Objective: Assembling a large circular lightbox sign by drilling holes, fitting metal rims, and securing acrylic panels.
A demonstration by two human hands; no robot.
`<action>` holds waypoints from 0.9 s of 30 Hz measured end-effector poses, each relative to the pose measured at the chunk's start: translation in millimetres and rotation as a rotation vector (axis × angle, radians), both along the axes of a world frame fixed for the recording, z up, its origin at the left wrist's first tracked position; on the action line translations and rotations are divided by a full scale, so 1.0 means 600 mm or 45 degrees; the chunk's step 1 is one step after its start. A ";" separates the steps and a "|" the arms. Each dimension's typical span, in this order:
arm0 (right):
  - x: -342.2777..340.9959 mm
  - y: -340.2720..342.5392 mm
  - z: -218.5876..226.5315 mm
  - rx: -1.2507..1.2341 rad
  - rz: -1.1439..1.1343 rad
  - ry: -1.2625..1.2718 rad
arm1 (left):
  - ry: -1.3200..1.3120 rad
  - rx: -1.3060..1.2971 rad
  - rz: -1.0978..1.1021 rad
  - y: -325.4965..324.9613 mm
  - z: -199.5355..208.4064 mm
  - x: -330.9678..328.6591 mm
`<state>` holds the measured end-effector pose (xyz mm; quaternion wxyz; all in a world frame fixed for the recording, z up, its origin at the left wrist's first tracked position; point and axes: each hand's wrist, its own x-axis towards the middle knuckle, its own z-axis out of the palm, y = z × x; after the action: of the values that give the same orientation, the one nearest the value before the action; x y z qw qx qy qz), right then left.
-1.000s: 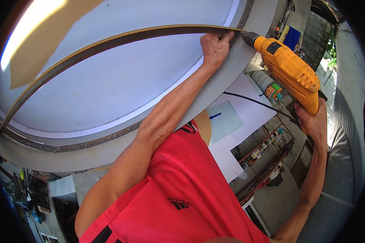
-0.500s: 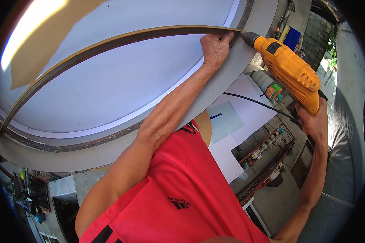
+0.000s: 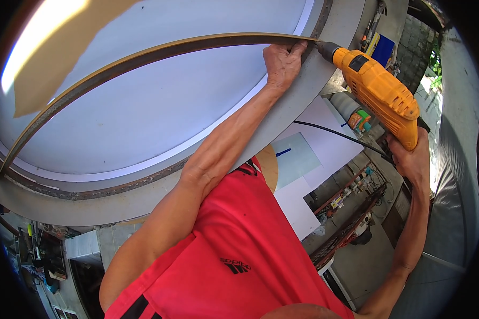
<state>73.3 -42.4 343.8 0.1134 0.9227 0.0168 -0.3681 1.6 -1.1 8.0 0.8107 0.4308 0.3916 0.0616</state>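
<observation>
My right hand (image 3: 411,155) is wrapped round the handle of an orange power drill (image 3: 380,87), which points to the upper left. Its black chuck (image 3: 328,50) meets the right end of a long curved metal strip (image 3: 159,51); the exact contact point is too small to make out. Close by that end, my left hand (image 3: 285,63) grips the strip with thumb and curled fingers. From there the strip arches leftward over a large round white panel (image 3: 159,114). The strip's far left end rests at the panel's grey rim (image 3: 127,210). A black cord (image 3: 340,135) hangs below the drill.
A white board (image 3: 332,143) with a pale sheet lies beneath the rim. Below it stands a rack (image 3: 351,212) with small items. An orange and green box (image 3: 360,120) sits beside a grey roll. Tools (image 3: 37,250) crowd the lower left; a grey sheet (image 3: 455,212) hangs at right.
</observation>
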 end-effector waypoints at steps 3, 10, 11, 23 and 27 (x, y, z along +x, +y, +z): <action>0.000 0.002 0.000 0.018 0.022 -0.024 | -0.010 0.029 0.040 -0.003 0.001 0.002; -0.004 0.012 0.000 -0.003 0.039 -0.001 | -0.039 0.017 0.063 0.000 0.003 0.002; -0.004 0.012 0.000 -0.071 -0.007 -0.007 | -0.034 -0.004 0.034 0.001 0.003 0.002; -0.003 -0.006 0.000 -0.073 0.053 -0.043 | -0.033 0.010 0.021 0.002 0.002 0.000; -0.004 -0.009 0.001 -0.004 0.135 -0.077 | -0.016 -0.047 -0.036 0.005 0.003 -0.001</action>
<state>71.0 -47.5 344.5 0.1344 0.9311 0.0617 -0.3335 1.1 1.9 9.8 0.8218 0.4208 0.3814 0.0458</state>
